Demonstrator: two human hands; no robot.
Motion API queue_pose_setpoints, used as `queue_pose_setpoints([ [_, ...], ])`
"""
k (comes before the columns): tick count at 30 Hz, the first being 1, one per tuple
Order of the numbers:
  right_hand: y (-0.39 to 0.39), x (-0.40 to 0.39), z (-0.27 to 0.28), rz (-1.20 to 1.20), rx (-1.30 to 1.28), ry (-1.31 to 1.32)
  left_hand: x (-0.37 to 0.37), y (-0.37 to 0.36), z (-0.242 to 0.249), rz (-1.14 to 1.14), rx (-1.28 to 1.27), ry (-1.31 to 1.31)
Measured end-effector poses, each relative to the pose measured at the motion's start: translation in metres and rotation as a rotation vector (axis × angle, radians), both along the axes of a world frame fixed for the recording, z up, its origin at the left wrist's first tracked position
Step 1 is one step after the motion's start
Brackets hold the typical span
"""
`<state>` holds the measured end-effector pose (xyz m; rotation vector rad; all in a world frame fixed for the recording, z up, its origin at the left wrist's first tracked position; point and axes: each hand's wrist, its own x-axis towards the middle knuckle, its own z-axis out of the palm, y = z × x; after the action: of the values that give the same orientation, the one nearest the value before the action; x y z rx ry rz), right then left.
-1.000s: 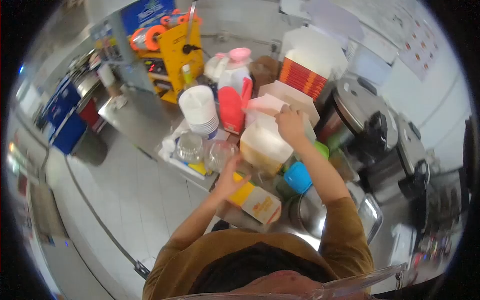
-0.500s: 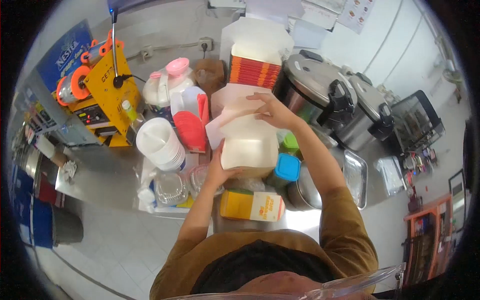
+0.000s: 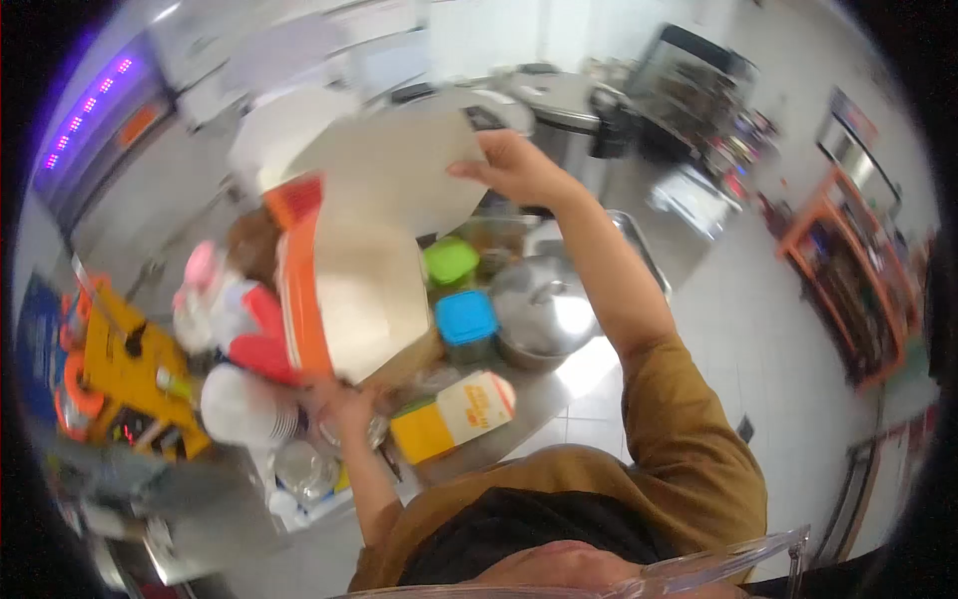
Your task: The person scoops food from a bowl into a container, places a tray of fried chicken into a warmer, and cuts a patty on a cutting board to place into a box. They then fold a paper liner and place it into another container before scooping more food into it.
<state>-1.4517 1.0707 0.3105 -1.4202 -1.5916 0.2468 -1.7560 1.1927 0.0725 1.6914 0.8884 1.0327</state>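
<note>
An open paper box (image 3: 374,299), cream inside with an orange side panel, stands tilted in front of me. At its lower left corner my left hand (image 3: 341,404) grips it; those fingers are blurred. Up at the right, my right hand (image 3: 504,168) pinches the edge of a wide pale flap (image 3: 399,165) between thumb and fingers. A yellow and white carton (image 3: 454,414) lies just below the box. Right of the box are a green-lidded container (image 3: 451,262) and a blue-lidded container (image 3: 467,319).
A steel pot (image 3: 544,309) with a lid sits to the right, and a large cooker (image 3: 564,100) behind. White stacked tubs (image 3: 244,404), a clear container (image 3: 304,469) and a yellow machine (image 3: 135,374) are at the left. An orange shelf (image 3: 848,280) stands far right.
The view has swung to the right. The box now shows its orange side, and my right hand has taken hold of the pale flap, raised and spread wide.
</note>
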Motion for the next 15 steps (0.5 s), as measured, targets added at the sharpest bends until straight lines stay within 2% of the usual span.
queue_pose_setpoints([
  [1, -0.033, 0.002, 0.004, -0.050, 0.045, -0.185, 0.003, -0.018, 0.029, -0.022, -0.127, -0.137],
  [2, -0.067, 0.003, 0.005, -0.098, 0.077, -0.373, 0.017, -0.037, 0.045, -0.053, 0.028, -0.338],
  [3, -0.103, 0.002, 0.005, -0.139, 0.083, -0.410, 0.032, -0.056, 0.060, -0.111, 0.189, -0.528],
  [5, -0.181, -0.006, -0.003, -0.201, 0.084, -0.486, 0.060, -0.108, 0.086, -0.556, 0.111, -0.462],
  [7, -0.257, -0.011, -0.017, -0.373, -0.067, -0.512, 0.104, -0.164, 0.084, -0.869, 0.073, -0.219],
  [9, -0.331, -0.002, -0.040, -0.519, -0.131, -0.490, 0.150, -0.235, 0.072, -0.975, 0.100, 0.037],
  [11, -0.399, 0.016, -0.061, -0.628, -0.215, -0.414, 0.208, -0.288, 0.040, -1.065, 0.024, 0.152],
  [12, -0.428, 0.025, -0.071, -0.736, -0.121, -0.398, 0.236, -0.314, 0.022, -1.100, -0.021, 0.212],
  [14, -0.478, 0.044, -0.096, -0.943, 0.080, -0.341, 0.286, -0.362, -0.013, -1.146, -0.352, 0.116],
  [15, -0.501, 0.051, -0.111, -1.144, 0.104, -0.428, 0.309, -0.382, -0.029, -1.097, -0.476, 0.080],
])
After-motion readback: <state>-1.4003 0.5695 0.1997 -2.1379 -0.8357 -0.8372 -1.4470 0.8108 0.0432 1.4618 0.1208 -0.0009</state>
